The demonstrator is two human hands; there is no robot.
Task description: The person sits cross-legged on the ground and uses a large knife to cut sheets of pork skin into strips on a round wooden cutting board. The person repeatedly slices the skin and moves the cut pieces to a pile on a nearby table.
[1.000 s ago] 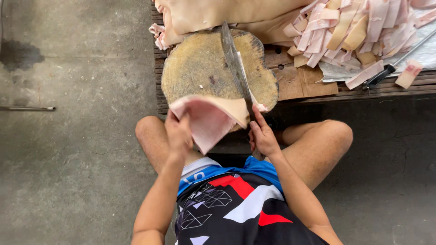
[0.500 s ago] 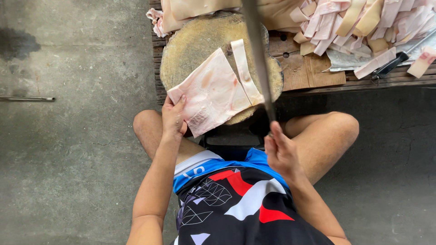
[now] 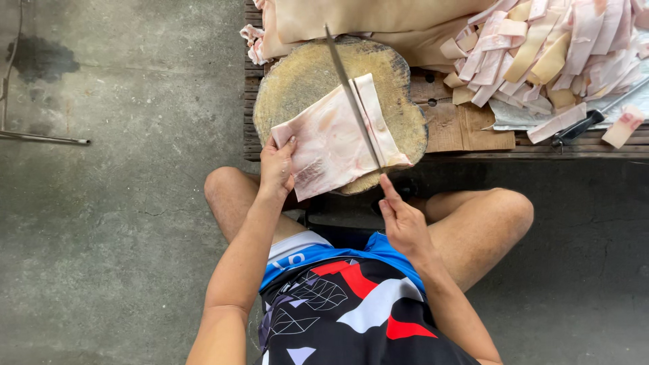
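Observation:
A flat pink slab of raw pork skin [image 3: 324, 145] lies on a round wooden chopping block [image 3: 297, 74]. My left hand [image 3: 277, 165] presses the slab's near left corner. My right hand [image 3: 402, 220] grips the handle of a long knife [image 3: 351, 98]. Its blade runs along the slab from the far edge toward me. Right of the blade lies a narrow cut strip [image 3: 382, 125], still beside the slab. My bare knees are on either side, below the block.
The block rests on a low wooden pallet [image 3: 466, 128]. A heap of cut skin strips [image 3: 554, 47] and a black-handled tool [image 3: 581, 122] lie at the right. Large uncut skin sheets [image 3: 378, 17] sit behind the block. A thin metal rod [image 3: 47, 138] crosses the concrete floor at left.
The slab, which hung over the block's near edge, now lies flat on the block. The knife has come down along its right side, parting off a strip. My left hand stays on its corner.

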